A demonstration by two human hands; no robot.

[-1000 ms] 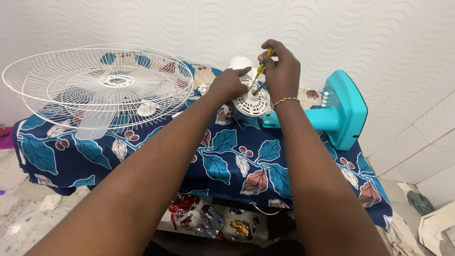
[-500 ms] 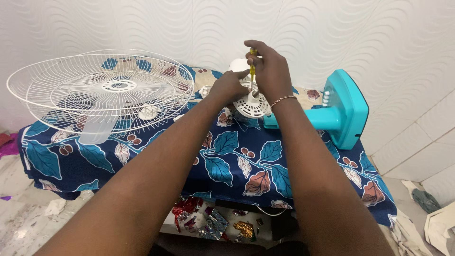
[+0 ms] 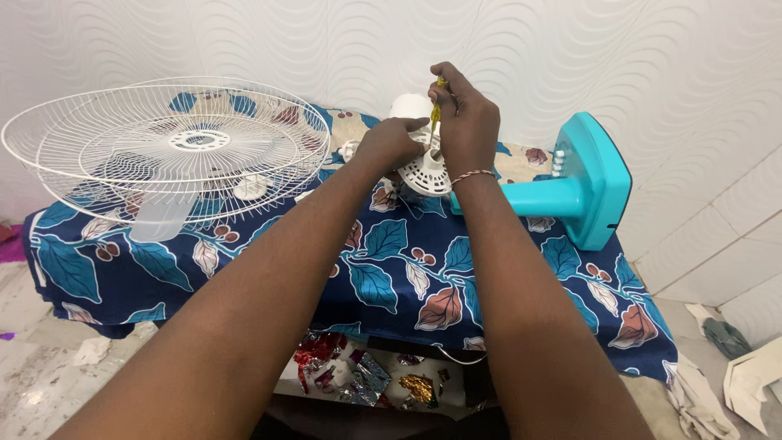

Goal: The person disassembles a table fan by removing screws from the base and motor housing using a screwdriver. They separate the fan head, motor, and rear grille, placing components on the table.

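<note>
The right hand (image 3: 464, 122) grips a slim yellow-handled screwdriver (image 3: 437, 110) – now swung upright from its earlier slant – tip seated in the white vented plastic fan motor housing (image 3: 423, 173). The left hand (image 3: 389, 145) clamps that housing, lying on the leaf-print cloth-covered counter (image 3: 391, 269) – so the tool looks squarely engaged.

Home: cloth-draped table (image 3: 391, 285), tiled wall (image 3: 700, 228)

Glossy turquoise plastic on the fan stand (image 3: 588, 191), smooth and clean. White matt plastic on the vented motor housing (image 3: 425, 173). The fan guard (image 3: 167, 151) is thin white-coated wire. Soft printed cloth (image 3: 407, 269) drapes the table, and the screwdriver (image 3: 437, 104) shows a translucent yellow plastic handle.
</note>
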